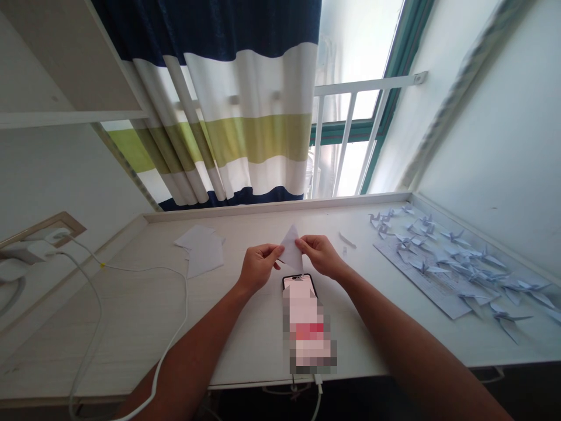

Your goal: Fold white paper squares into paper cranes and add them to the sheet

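A small folded sheet of white paper (291,248) is held up above the desk, its pointed corner upward. My left hand (258,266) pinches its left edge between thumb and fingers. On the other side, my right hand (322,254) grips the right edge in the same way. Just below the paper lies a phone (302,286), its screen lit and mostly blurred out. Several folded paper cranes (423,266) are spread over the right side of the desk, some resting on a printed sheet (412,280).
Loose white paper squares (205,254) lie at the left back. Paper scraps (347,240) sit right of my hands. A white charging cable (186,298) runs from the wall plugs (33,251) across my left forearm. A low rim (280,207) borders the desk's back, before a striped curtain (263,134).
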Tool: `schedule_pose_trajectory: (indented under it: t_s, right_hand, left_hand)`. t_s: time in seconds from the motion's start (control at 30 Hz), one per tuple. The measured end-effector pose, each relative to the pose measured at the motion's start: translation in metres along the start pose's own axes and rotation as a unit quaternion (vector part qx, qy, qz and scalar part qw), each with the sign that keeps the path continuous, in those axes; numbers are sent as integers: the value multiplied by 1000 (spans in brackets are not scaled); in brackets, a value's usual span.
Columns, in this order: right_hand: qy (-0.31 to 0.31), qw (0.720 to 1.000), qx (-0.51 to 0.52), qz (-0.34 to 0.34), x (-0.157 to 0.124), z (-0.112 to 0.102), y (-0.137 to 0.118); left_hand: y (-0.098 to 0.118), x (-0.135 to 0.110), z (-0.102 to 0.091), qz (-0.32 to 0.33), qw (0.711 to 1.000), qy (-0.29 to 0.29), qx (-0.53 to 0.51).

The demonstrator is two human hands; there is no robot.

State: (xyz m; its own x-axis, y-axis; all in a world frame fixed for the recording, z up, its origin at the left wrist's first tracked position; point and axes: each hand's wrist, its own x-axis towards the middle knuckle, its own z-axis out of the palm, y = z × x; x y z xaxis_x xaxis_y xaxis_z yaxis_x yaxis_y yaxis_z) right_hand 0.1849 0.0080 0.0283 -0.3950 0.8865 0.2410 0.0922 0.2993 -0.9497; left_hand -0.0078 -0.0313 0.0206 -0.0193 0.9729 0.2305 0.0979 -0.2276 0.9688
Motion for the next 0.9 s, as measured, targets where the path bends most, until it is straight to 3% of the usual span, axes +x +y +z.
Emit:
schedule_pose_trajectory:
  t_s: [0.3,0.5,0.67,0.9]
  right_hand:
    - [4,1000,-24,12,-3,4,-5]
    - [36,997,-62,14,-5,5,-10]
    - [54,996,-75,14,-4,2,-11]
    - [56,996,-70,3,-4,1,-8]
  left_hand:
    - [1,1,0,-8,1000,-2,-11]
    - [-1,3,1,-55,996,-60,-46]
    - [5,1,1,-91,990,-66,-88]
    - [7,-2,0,-53,994,-88,-28]
